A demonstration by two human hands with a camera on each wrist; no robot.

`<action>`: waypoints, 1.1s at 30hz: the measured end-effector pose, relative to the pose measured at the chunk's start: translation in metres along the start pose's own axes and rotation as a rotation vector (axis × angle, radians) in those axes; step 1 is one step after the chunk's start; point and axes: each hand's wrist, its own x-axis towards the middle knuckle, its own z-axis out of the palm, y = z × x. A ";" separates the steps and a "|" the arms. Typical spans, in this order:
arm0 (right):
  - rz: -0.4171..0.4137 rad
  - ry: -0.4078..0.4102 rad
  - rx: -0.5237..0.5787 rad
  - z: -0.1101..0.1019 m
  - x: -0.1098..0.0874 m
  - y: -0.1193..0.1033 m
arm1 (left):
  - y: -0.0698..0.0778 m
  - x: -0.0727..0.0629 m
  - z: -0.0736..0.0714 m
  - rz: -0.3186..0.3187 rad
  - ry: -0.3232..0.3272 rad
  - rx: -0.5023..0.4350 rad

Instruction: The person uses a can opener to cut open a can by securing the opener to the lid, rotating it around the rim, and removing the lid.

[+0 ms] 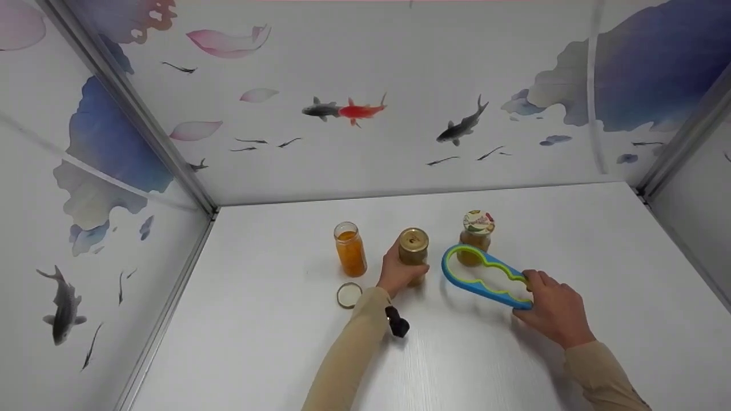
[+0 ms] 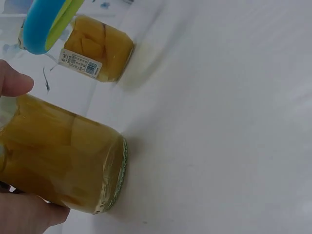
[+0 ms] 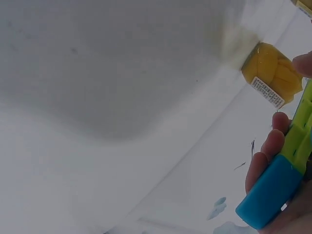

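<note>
My left hand (image 1: 394,275) grips a glass jar with a gold lid (image 1: 413,244) around its side. In the left wrist view this jar (image 2: 73,151) holds yellowish fruit pieces in liquid, with thumb and fingers on opposite sides. My right hand (image 1: 557,311) holds the narrow end of a blue and green jar opener (image 1: 485,291), fingers wrapped around it. The opener's wide loop reaches left, apart from the gold-lidded jar, and overlaps a second jar with a patterned lid (image 1: 478,222) in the head view. That jar (image 2: 105,46) carries a white barcode label.
An uncovered jar of orange contents (image 1: 350,254) stands to the left of my left hand. A loose lid (image 1: 349,295) lies in front of it, beside my left sleeve. White panels (image 1: 400,165) with painted fish border the white table (image 1: 457,365) at the back and sides.
</note>
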 end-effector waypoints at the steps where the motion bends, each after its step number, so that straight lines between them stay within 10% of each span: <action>1: 0.004 -0.004 0.003 -0.002 0.000 -0.001 | 0.001 -0.002 -0.001 -0.008 -0.007 0.003; 23: -0.010 0.090 0.091 -0.045 0.029 -0.051 | 0.015 -0.019 0.010 -0.008 -0.074 0.038; 33: -0.097 0.058 0.068 -0.044 0.046 -0.077 | 0.023 -0.033 0.020 0.054 -0.131 -0.119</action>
